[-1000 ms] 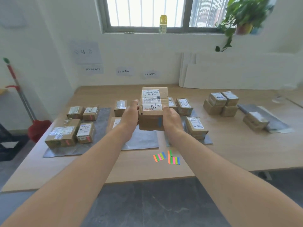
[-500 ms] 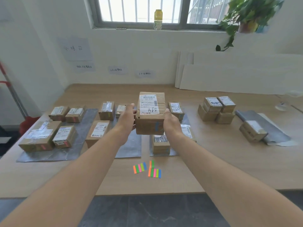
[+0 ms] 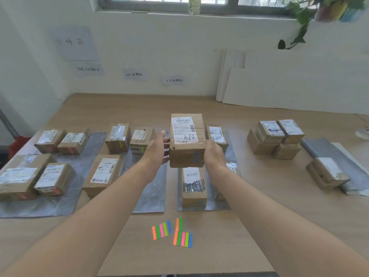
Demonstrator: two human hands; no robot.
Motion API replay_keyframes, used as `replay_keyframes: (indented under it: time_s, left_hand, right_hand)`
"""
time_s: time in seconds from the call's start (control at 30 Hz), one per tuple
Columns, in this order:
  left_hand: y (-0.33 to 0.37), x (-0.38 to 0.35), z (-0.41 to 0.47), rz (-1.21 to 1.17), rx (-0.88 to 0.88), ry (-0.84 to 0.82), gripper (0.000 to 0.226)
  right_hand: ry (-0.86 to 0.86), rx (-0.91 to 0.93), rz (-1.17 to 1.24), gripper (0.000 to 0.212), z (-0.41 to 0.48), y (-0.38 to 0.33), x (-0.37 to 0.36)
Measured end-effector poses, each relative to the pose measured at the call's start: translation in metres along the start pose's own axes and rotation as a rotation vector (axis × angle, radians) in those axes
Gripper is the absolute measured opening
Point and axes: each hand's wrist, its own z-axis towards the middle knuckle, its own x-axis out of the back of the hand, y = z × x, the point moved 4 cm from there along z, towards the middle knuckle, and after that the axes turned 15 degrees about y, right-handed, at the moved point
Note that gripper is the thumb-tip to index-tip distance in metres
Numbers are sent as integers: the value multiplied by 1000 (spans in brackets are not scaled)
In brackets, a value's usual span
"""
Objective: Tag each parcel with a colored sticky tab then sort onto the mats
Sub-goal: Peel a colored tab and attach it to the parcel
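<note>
Holding a tagged parcel [image 3: 186, 139] mid-frame, my left hand [image 3: 156, 150] flat on it, right hand [image 3: 214, 155] gripping. Stack [image 3: 275, 136] at right looks untagged.

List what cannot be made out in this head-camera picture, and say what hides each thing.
- Head view: label print on the held parcel, too small; only A68 reads.
- Head view: right hand, far digits hidden behind that parcel, so its grip is partly unseen.
- Head view: mat parcel, mostly covered by the right forearm.
- Head view: wall notes, handwriting blurred.
- Head view: bottle on the sill, cut off by the top edge.
</note>
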Motion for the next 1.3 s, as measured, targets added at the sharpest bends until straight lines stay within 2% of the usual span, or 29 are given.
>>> replay_keyframes:
  time_s: [0.33, 0.63, 1.0, 1.3]
  left_hand:
    - [7, -55, 130, 61, 75, -55, 51]
    - [-16, -102, 203, 18, 188, -23, 46]
    - [-50, -140, 259, -5, 227, 39, 38]
    - [-50, -147, 270, -37, 216, 22, 38]
  right_hand:
    - [144, -110, 51, 39, 112, 4, -56]
    - [113, -164, 70, 33, 186, 24, -82]
    - [87, -326, 161, 31, 253, 52, -116]
    - [56, -312, 145, 45, 271, 48, -123]
